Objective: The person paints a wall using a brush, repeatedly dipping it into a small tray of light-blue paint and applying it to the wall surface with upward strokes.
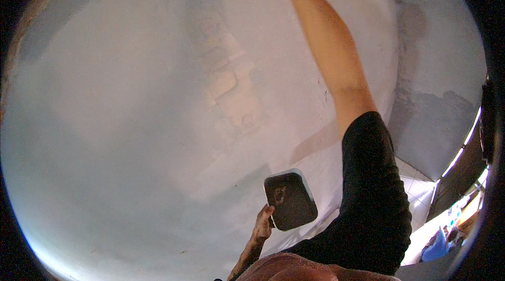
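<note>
My left hand [263,221] grips the near-left edge of a dark, flat rectangular tray or panel [292,204] with rounded corners and a pale rim. A light mark shows on its dark face; what it is made of is not clear. My right arm [329,40], in a black sleeve [369,178], stretches up past the top edge of the view. The right hand is out of view. Before me spreads a pale, smooth plastered wall [130,123], with faint patched rectangular outlines [230,87] near its middle.
At the right stands a greyer wall section [438,56] with a darker, uneven stain. Below it are light floor tiles [418,190] and a bright opening. A blue cloth-like thing [436,247] lies at the lower right. Part of a face fills the bottom edge.
</note>
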The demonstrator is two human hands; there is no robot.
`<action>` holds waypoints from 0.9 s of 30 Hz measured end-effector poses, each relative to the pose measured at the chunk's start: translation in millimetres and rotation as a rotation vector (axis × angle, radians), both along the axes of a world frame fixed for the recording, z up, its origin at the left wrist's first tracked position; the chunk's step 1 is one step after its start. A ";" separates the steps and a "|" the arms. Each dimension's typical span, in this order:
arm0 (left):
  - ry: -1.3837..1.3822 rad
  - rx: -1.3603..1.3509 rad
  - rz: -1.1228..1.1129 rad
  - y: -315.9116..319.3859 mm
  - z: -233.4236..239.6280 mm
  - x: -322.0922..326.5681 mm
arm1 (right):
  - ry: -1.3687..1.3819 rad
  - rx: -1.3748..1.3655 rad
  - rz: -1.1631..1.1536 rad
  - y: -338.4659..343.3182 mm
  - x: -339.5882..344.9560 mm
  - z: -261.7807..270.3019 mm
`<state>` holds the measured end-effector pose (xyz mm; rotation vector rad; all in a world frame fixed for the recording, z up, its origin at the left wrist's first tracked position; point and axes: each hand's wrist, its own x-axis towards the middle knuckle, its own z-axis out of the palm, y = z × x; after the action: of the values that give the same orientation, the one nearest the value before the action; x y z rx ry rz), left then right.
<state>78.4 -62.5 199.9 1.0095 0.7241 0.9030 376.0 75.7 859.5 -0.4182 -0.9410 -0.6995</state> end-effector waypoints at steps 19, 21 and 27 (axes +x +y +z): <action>-0.030 -0.059 0.007 3.1 -3.2 -4.2 | -0.043 0.248 0.128 -17.3 -87.2 6.4; -0.061 -0.043 0.021 -1.9 3.7 -2.7 | 0.031 0.108 0.226 -4.7 -46.4 -4.0; -0.077 -0.082 0.028 2.1 -11.2 -5.3 | 0.372 -0.183 -0.476 9.3 77.9 -24.4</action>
<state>73.0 -60.4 188.7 0.8897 0.7065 0.9248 453.9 85.0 835.1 -0.9198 -0.5531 -0.9286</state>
